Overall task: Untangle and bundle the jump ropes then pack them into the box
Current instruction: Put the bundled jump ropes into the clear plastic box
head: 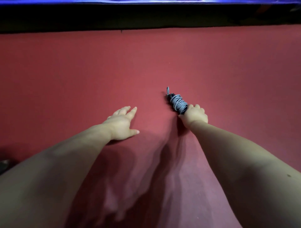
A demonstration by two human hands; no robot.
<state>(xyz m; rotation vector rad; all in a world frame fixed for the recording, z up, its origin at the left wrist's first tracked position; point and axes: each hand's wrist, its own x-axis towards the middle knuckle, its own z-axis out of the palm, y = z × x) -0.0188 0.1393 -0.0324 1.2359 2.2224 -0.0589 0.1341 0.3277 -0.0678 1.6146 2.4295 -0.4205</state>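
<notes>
A bundled jump rope (177, 102), grey cord wound tightly round its dark handles, sticks out forward from my right hand (194, 116), which grips its near end just above the red carpet (97, 73). A small loop of grey cord pokes out at the bundle's far tip. My left hand (121, 124) lies flat on the carpet to the left, fingers spread and straight, holding nothing. No box is in view.
The red carpet fills most of the view. A dark strip (146, 19) runs along its far edge, with a blue padded edge (146, 1) above it. A dark object (4, 164) shows at the left border.
</notes>
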